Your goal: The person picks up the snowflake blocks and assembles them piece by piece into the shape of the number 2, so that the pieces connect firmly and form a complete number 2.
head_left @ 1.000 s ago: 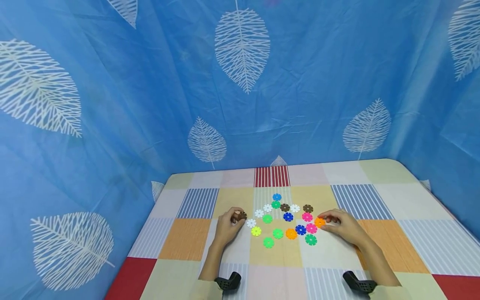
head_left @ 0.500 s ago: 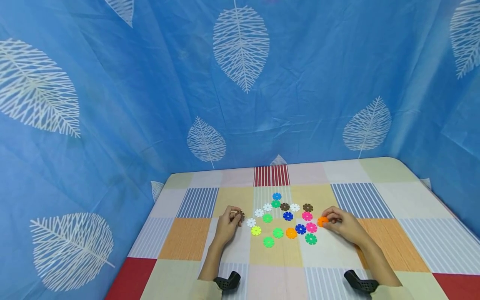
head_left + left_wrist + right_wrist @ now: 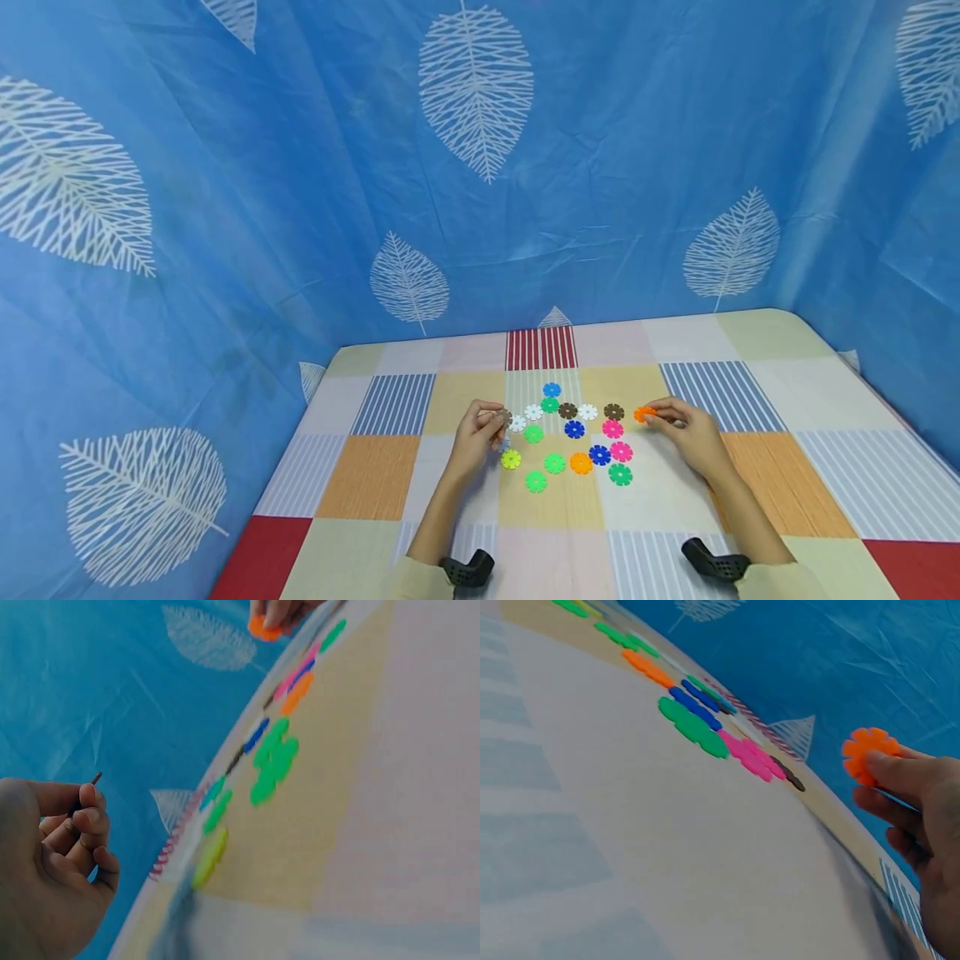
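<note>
Between thumb and fingers my left hand (image 3: pixel 476 437) pinches a brown notched disc (image 3: pixel 97 778), lifted off the table at the left of the scattered discs. My right hand (image 3: pixel 692 437) pinches an orange notched disc (image 3: pixel 868 754) by its edge, raised at the right of the group. Nearest the left hand lie white discs (image 3: pixel 517 423) and a yellow disc (image 3: pixel 511 459); one white disc is partly hidden behind its fingers. Closest to the right hand are a brown disc (image 3: pixel 613 412) and a pink disc (image 3: pixel 612 428), lying flat.
Several more flat discs, among them a green disc (image 3: pixel 536 482), a blue disc (image 3: pixel 599 455) and an orange disc (image 3: pixel 581 463), are spread over the patchwork tablecloth (image 3: pixel 547 558). A blue curtain (image 3: pixel 585 208) with leaf prints stands behind the table.
Holding the brown disc, my left hand has moved right and slightly away from me, up to the white discs. My right hand has raised the orange disc from beside the pink ones.
</note>
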